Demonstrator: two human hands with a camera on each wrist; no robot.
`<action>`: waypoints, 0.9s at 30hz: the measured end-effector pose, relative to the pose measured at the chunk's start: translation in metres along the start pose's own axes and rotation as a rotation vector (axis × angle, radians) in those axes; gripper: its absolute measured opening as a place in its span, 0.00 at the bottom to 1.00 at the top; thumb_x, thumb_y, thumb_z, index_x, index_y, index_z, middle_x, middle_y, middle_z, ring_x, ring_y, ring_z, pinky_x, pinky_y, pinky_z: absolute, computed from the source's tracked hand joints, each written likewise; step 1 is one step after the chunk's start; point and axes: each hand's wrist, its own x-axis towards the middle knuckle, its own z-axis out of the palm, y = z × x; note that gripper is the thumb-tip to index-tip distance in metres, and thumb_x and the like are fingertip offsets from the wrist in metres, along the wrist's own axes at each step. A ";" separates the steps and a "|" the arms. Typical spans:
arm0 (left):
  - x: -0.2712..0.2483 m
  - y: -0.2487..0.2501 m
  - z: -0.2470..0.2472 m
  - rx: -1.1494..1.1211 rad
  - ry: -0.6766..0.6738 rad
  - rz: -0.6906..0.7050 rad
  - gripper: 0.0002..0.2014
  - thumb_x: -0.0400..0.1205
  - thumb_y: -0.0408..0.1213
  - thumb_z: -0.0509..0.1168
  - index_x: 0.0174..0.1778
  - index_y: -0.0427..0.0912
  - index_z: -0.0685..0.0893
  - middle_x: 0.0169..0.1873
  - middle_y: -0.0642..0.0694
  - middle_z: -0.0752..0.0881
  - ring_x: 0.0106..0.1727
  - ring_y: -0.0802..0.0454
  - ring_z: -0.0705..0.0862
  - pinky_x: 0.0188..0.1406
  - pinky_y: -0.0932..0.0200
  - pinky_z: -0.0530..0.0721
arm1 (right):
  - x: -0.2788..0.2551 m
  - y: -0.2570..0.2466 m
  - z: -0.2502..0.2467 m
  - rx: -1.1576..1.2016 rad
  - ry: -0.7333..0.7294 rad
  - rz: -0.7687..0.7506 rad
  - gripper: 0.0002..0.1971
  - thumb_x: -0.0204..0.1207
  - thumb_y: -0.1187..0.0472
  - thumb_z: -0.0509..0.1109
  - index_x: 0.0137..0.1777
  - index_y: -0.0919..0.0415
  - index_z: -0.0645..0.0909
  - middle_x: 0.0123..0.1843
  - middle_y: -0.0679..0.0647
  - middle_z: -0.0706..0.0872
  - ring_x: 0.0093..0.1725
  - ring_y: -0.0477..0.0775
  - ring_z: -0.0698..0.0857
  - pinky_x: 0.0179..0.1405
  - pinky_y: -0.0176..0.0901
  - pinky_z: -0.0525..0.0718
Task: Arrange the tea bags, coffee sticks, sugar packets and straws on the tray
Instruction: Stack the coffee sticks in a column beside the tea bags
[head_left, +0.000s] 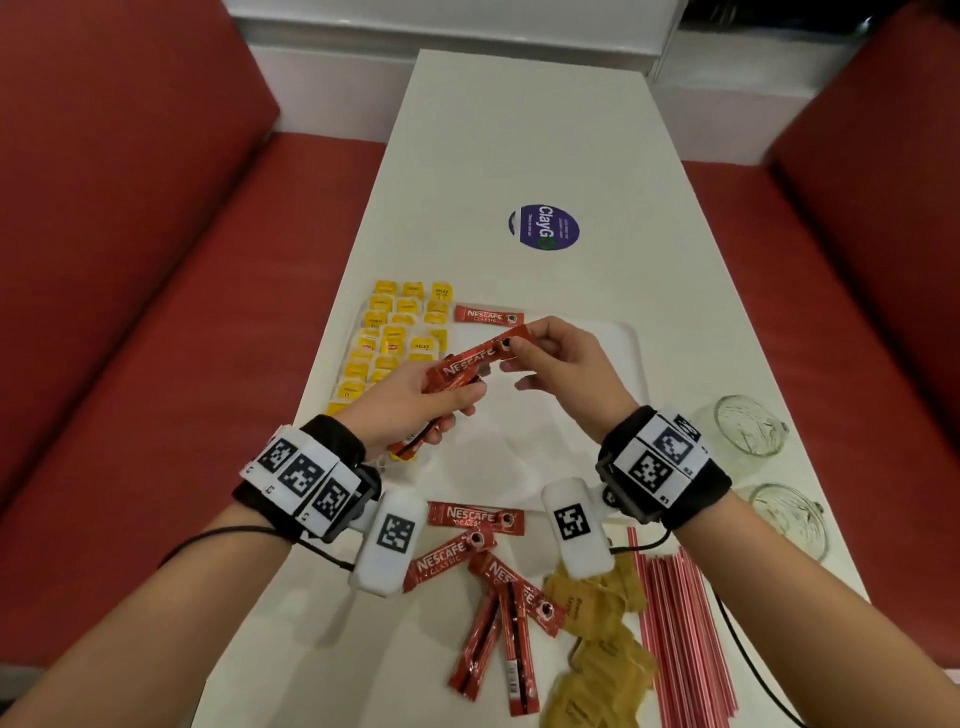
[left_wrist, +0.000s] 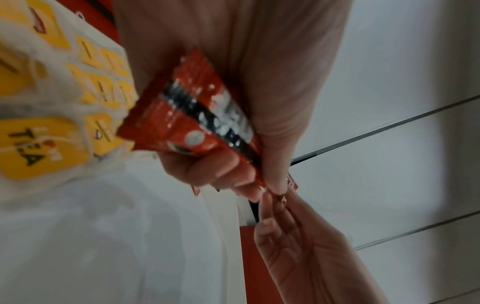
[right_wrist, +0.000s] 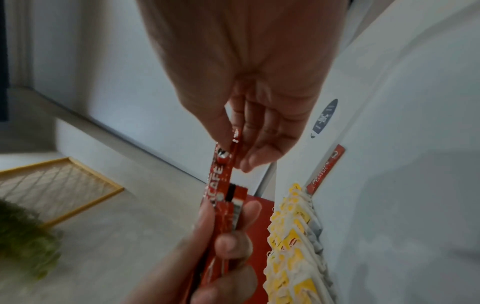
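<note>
Above the white tray (head_left: 524, 457), my left hand (head_left: 441, 402) grips a bundle of red Nescafe coffee sticks (head_left: 447, 387). My right hand (head_left: 519, 343) pinches the far end of the top stick (head_left: 483, 356) between thumb and forefinger. The left wrist view shows the bundle (left_wrist: 197, 115) held in my left hand (left_wrist: 233, 176). The right wrist view shows my right hand (right_wrist: 239, 142) on the stick's tip (right_wrist: 221, 174). Yellow tea bags (head_left: 389, 343) lie in rows on the tray's left part. One coffee stick (head_left: 488, 316) lies at the tray's far edge.
On the near table lie loose coffee sticks (head_left: 483, 577), brown sugar packets (head_left: 597, 639) and a bunch of red straws (head_left: 680, 623). Two glass cups (head_left: 748, 431) stand at the right edge. A purple sticker (head_left: 544, 227) lies farther back. Red seats flank the table.
</note>
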 end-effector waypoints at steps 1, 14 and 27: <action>-0.002 0.000 -0.002 0.003 0.017 0.004 0.09 0.81 0.39 0.66 0.55 0.42 0.83 0.34 0.50 0.83 0.25 0.58 0.74 0.21 0.67 0.75 | -0.001 0.001 -0.001 0.062 0.038 0.009 0.02 0.80 0.67 0.64 0.48 0.65 0.78 0.42 0.56 0.87 0.37 0.44 0.88 0.35 0.34 0.85; 0.023 0.009 -0.013 -0.001 0.366 0.140 0.09 0.79 0.35 0.70 0.34 0.42 0.79 0.19 0.52 0.74 0.19 0.57 0.66 0.18 0.62 0.66 | 0.011 0.011 0.003 0.247 0.096 0.134 0.05 0.77 0.73 0.67 0.49 0.64 0.79 0.38 0.61 0.86 0.32 0.49 0.88 0.33 0.35 0.86; 0.099 0.021 -0.026 0.431 0.334 0.016 0.13 0.73 0.37 0.76 0.29 0.47 0.78 0.28 0.54 0.79 0.38 0.51 0.79 0.33 0.62 0.74 | 0.065 0.038 -0.016 -0.514 0.159 -0.106 0.10 0.70 0.66 0.75 0.51 0.60 0.84 0.42 0.51 0.84 0.35 0.46 0.81 0.36 0.21 0.77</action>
